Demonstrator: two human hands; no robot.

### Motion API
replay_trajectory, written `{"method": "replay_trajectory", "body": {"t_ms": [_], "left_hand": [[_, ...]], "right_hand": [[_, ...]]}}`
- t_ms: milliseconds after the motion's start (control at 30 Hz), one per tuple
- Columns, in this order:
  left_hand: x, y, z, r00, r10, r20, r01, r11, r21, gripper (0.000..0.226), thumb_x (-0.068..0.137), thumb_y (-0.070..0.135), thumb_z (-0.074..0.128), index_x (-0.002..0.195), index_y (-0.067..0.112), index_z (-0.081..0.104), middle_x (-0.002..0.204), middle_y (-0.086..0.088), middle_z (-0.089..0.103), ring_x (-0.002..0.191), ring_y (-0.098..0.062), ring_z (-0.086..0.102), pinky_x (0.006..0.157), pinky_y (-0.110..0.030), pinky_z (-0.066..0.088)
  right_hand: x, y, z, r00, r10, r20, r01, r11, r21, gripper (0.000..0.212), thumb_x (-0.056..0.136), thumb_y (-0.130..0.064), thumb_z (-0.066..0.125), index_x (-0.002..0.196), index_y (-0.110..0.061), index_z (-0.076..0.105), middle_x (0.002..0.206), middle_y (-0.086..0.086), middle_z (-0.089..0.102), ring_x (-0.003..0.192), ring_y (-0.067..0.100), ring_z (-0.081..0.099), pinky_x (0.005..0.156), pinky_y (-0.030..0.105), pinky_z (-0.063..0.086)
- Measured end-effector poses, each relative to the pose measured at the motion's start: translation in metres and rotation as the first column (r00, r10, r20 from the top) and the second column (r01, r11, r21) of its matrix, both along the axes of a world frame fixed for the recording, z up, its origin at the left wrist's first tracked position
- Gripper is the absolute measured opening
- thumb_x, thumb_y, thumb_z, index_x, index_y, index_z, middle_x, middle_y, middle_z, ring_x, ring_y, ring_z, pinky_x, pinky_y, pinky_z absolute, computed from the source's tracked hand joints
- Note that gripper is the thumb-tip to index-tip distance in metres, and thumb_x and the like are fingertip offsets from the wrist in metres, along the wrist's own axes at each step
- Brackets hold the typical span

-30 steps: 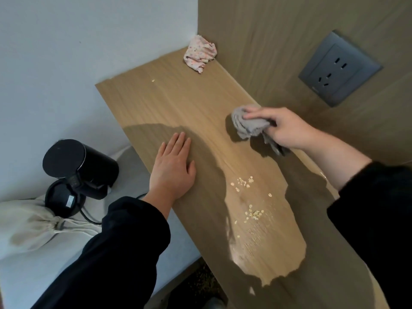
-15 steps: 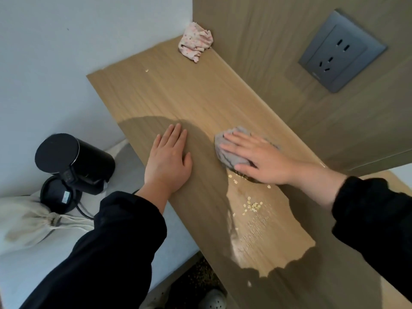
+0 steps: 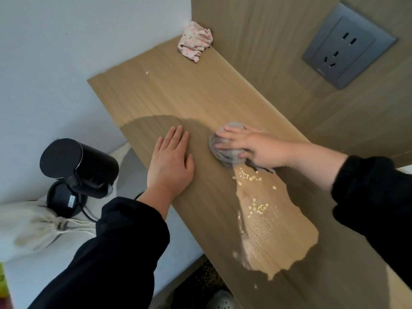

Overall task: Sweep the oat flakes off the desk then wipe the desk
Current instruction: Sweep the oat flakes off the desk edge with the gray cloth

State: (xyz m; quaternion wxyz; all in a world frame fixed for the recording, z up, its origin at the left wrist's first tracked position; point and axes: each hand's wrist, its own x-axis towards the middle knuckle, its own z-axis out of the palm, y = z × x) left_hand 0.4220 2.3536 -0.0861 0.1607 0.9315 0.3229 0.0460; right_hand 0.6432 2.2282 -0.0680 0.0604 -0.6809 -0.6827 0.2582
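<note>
**Oat flakes lie just beside the cloth**

Kettle (image 3: 78, 166) sits below the left edge of the desk (image 3: 178, 97), so I think flakes pushed off there may fall near it. The left hand (image 3: 170, 162) lies flat on the desk, fingers straight, holding nothing. Just to its right, the right hand (image 3: 256, 148) presses the soft, bunched cloth (image 3: 225, 150) down with straight, spread fingers. The oat flakes (image 3: 247, 176) lie in two small groups nearer the person. They look light and probably scatter easily. At right the wall panel (image 3: 289, 85) closes the way, and only the near edge is open.
</note>
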Motion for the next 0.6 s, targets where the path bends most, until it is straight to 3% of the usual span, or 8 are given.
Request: {"method": "replay_trajectory", "body": {"t_ms": [100,167,267,333,433,500,600], "left_hand": [[0.000,0.000,0.001,1.000,-0.003,-0.005,0.003,1.000,-0.007,0.059,0.099,0.030,0.034,0.154,0.016,0.017,0.162,0.000,0.007,0.148,-0.012,-0.002,0.120,-0.033,-0.004],[0.000,0.000,0.002,1.000,-0.006,-0.009,0.006,1.000,-0.010,0.060,0.099,0.030,0.034,0.154,0.017,0.016,0.162,0.001,0.006,0.148,-0.012,-0.004,0.120,-0.033,-0.004],[0.000,0.001,0.003,1.000,-0.012,-0.016,0.012,1.000,-0.011,0.060,0.099,0.031,0.032,0.154,0.017,0.013,0.162,0.001,0.003,0.148,-0.012,-0.006,0.120,-0.032,-0.007],[0.000,0.000,0.004,1.000,-0.015,-0.024,0.014,1.000,-0.011,0.059,0.100,0.030,0.032,0.154,0.016,0.013,0.162,0.001,0.003,0.148,-0.012,-0.006,0.119,-0.031,-0.008],[0.000,0.002,0.003,0.999,-0.025,-0.027,0.025,1.000,-0.010,0.059,0.099,0.028,0.031,0.154,0.014,0.013,0.162,-0.001,0.003,0.148,-0.014,-0.005,0.119,-0.032,-0.008],[0.000,0.002,0.004,0.999,-0.035,-0.035,0.034,0.999,-0.010,0.059,0.099,0.028,0.030,0.154,0.013,0.013,0.162,-0.002,0.003,0.149,-0.016,-0.005,0.119,-0.033,-0.008],[0.000,0.002,0.003,0.997,-0.065,-0.048,0.064,0.998,-0.008,0.059,0.100,0.030,0.025,0.154,0.011,0.011,0.162,-0.003,0.002,0.148,-0.018,-0.007,0.119,-0.035,-0.007]], "right_hand": [[0.020,-0.013,0.003,0.998,-0.057,0.016,0.057,0.998,-0.020,0.068,0.092,0.006,0.047,0.145,-0.036,0.037,0.154,-0.021,0.009,0.145,0.001,0.000,0.119,0.036,-0.007],[0.040,0.007,0.000,0.962,-0.271,0.032,0.269,0.962,0.048,0.063,0.093,0.003,0.047,0.146,-0.030,0.039,0.160,-0.008,0.016,0.149,0.012,0.007,0.122,0.046,0.001],[0.024,0.047,-0.002,0.812,-0.570,0.124,0.563,0.821,0.093,0.055,0.099,-0.018,0.039,0.152,-0.028,0.028,0.163,0.000,0.013,0.150,0.019,0.006,0.120,0.046,0.004],[-0.011,0.055,-0.004,0.821,-0.548,0.162,0.533,0.836,0.128,0.057,0.097,-0.030,0.039,0.153,-0.028,0.025,0.163,0.000,0.011,0.150,0.021,0.006,0.119,0.047,0.004],[-0.028,0.030,-0.006,0.946,-0.269,0.183,0.239,0.956,0.172,0.056,0.095,-0.035,0.045,0.150,-0.027,0.033,0.161,0.002,0.018,0.149,0.023,0.013,0.119,0.049,0.010],[-0.003,0.017,-0.007,0.966,-0.168,0.197,0.139,0.979,0.150,0.053,0.097,-0.029,0.049,0.148,-0.021,0.038,0.159,0.007,0.025,0.147,0.025,0.020,0.118,0.045,0.012],[0.026,0.027,-0.006,0.899,-0.394,0.190,0.372,0.917,0.143,0.053,0.101,-0.026,0.047,0.150,-0.016,0.032,0.159,0.012,0.023,0.148,0.027,0.019,0.119,0.036,0.009]]}}
